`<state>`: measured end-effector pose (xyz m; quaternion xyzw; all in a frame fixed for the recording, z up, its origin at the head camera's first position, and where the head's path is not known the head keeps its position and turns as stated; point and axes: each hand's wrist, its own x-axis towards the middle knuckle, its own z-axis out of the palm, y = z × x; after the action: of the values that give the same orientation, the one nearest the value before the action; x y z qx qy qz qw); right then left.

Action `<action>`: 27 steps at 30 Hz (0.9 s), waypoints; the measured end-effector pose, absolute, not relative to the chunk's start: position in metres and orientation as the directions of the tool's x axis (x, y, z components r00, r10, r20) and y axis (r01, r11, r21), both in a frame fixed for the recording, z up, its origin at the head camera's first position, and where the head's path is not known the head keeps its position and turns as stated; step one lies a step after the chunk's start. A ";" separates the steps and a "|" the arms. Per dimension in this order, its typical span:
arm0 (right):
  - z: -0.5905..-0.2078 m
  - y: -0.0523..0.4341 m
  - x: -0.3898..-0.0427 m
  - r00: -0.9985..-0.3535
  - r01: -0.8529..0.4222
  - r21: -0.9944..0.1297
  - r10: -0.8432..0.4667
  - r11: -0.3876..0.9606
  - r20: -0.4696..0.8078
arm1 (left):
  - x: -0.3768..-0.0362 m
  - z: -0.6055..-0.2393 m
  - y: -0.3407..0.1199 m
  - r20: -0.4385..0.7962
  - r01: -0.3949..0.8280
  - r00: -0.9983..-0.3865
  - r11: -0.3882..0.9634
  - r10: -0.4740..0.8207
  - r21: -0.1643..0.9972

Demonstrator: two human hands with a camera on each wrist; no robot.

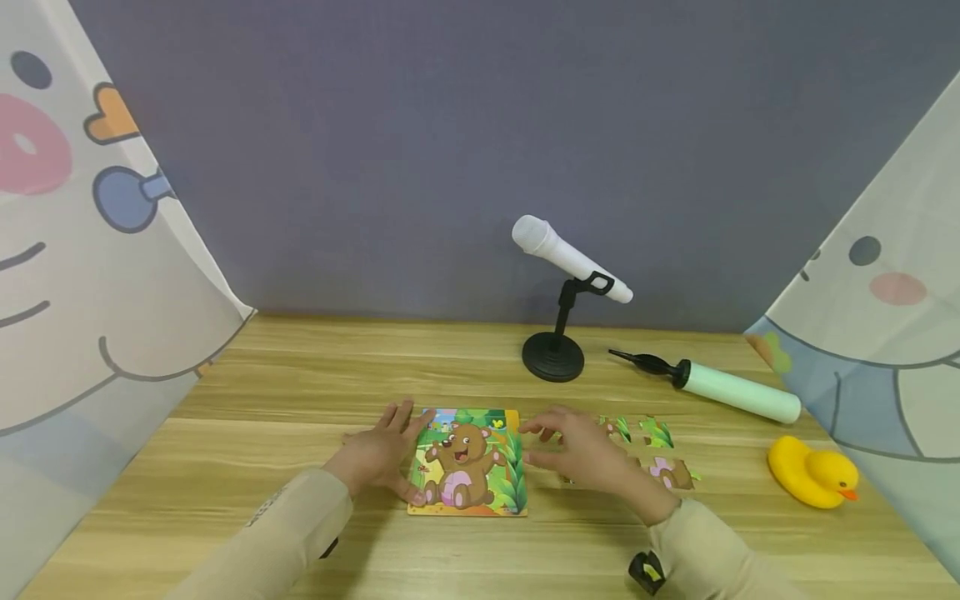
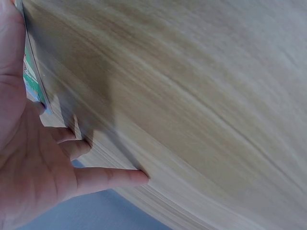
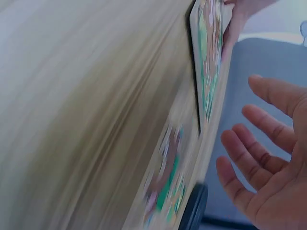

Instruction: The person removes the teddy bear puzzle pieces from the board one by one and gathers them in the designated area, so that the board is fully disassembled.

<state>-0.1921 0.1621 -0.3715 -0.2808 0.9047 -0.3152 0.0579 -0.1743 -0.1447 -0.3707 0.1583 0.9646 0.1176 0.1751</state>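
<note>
A bear jigsaw puzzle in a square tray point(image 1: 468, 511) lies on the wooden table. Along its left side my left hand point(image 1: 381, 454) spreads its fingers, the thumb at the lower left corner and a fingertip at the upper left one. In the left wrist view, the same hand's fingers reach out straight over the tabletop. My right hand point(image 1: 581, 450) hovers just right of the tray, fingers loosely bent and holding nothing. Loose puzzle pieces point(image 1: 672, 473) lie beyond and beneath it, partly hidden by the hand. The right wrist view shows the palm and parted fingers point(image 3: 247, 158).
Behind the puzzle stands a white microphone point(image 1: 570, 257) on a black round-based stand point(image 1: 553, 357). To the right lie a mint-green hand pump point(image 1: 742, 392) and a yellow rubber duck point(image 1: 810, 473). A small black object point(image 1: 647, 572) is beside the right sleeve. A grey panel point(image 1: 390, 167) closes the back.
</note>
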 end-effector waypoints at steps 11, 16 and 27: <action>-0.382 0.098 -0.201 -0.836 -0.475 -0.589 -0.543 0.654 0.070 | -0.176 -0.371 -0.144 -0.310 0.247 -0.894 0.933 0.323 0.260; -0.384 0.078 -0.203 -0.841 -0.486 -0.532 -0.537 0.693 0.068 | -0.175 -0.369 -0.144 -0.317 0.240 -0.893 0.934 0.319 0.265; -0.390 0.052 -0.206 -0.869 -0.477 -0.407 -0.488 0.779 0.084 | -0.174 -0.368 -0.142 -0.312 0.241 -0.898 0.940 0.310 0.241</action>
<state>-0.2065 0.0524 -0.3895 -0.2557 0.9431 -0.2121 0.0131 -0.1741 -0.1422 -0.3676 0.1423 0.9691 0.0986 0.1755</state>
